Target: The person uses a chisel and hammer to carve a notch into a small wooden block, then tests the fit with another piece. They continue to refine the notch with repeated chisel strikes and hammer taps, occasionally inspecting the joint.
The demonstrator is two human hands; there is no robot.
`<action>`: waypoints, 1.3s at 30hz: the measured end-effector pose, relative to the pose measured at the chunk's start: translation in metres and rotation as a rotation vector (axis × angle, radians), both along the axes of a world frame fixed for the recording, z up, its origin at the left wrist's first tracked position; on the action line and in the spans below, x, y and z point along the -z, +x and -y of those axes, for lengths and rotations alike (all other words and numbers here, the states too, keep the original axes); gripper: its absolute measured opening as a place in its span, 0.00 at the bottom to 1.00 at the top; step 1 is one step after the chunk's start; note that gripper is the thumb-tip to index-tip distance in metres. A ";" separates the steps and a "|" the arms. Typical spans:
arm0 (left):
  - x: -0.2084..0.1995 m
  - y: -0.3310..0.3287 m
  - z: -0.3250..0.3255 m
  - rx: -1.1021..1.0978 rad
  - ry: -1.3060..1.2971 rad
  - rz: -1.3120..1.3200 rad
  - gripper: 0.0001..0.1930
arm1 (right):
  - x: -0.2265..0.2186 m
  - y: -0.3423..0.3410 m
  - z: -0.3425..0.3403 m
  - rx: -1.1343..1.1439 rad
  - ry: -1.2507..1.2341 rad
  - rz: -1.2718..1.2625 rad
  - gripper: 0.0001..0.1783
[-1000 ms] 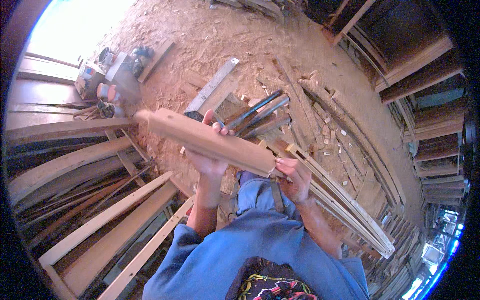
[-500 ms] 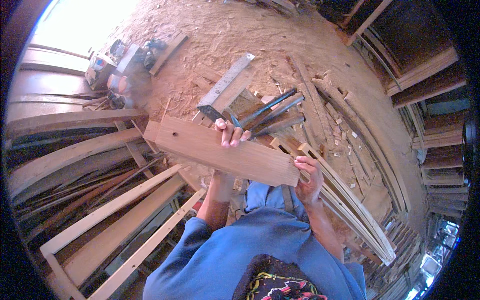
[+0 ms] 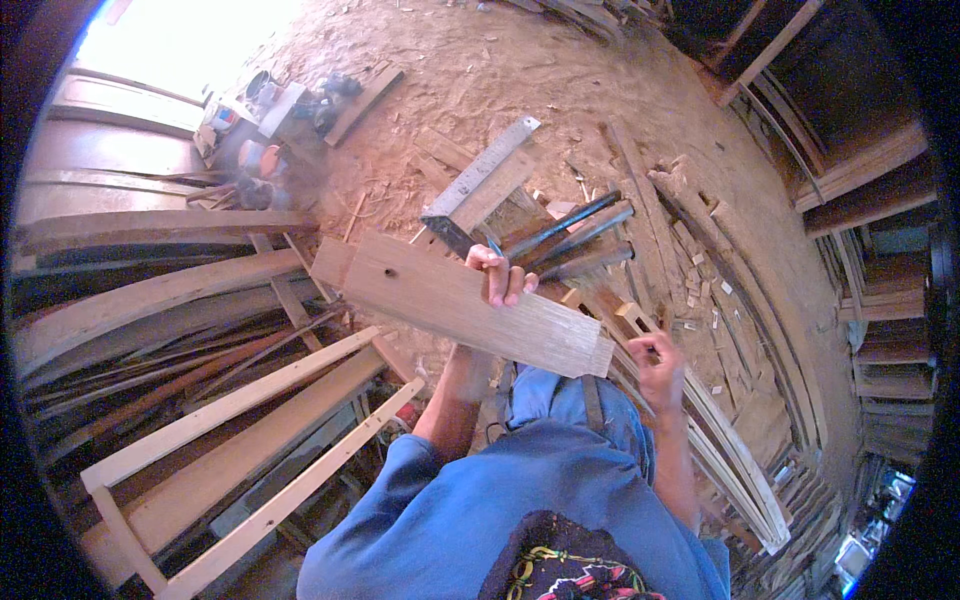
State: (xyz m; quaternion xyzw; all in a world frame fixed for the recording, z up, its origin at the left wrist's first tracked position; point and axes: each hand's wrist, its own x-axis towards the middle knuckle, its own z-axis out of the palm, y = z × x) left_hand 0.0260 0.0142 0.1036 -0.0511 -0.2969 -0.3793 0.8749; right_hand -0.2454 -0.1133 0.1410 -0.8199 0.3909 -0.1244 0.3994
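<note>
A flat wooden board (image 3: 450, 300) with a dark hole near its left end and a stepped right end lies across in front of me. My left hand (image 3: 500, 275) comes up from beneath it, its fingers hooked over the far edge. A thin blue pointed thing shows beside those fingers; I cannot make out what it is. Just off the board's right end, my right hand (image 3: 657, 372) is raised with curled fingers, and what they hold, if anything, is hidden. Beyond the board is a try square (image 3: 482, 172) with a metal blade and dark stock.
Several bar-shaped tools (image 3: 575, 235), some bluish, lie beyond my left hand. Long slotted wooden pieces (image 3: 715, 440) extend at right. A wooden frame (image 3: 270, 515) and curved timbers (image 3: 170, 290) fill the left. Shavings cover the floor (image 3: 470, 75); a short plank (image 3: 365, 103) lies farther off.
My right hand has let go of the board's right end and moved off to the right, its fingers curling. The left hand still grips the board. The whole view has shifted slightly.
</note>
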 end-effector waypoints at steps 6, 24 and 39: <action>-0.031 -0.031 0.023 -0.198 0.556 0.005 0.28 | -0.038 -0.008 0.006 -0.091 0.040 0.191 0.24; -0.059 -0.133 0.200 0.191 1.057 0.910 0.30 | 0.009 -0.058 0.088 0.173 0.470 0.374 0.37; 0.059 -0.107 0.049 -0.236 1.336 1.537 0.16 | 0.069 -0.107 0.093 0.386 0.317 0.486 0.30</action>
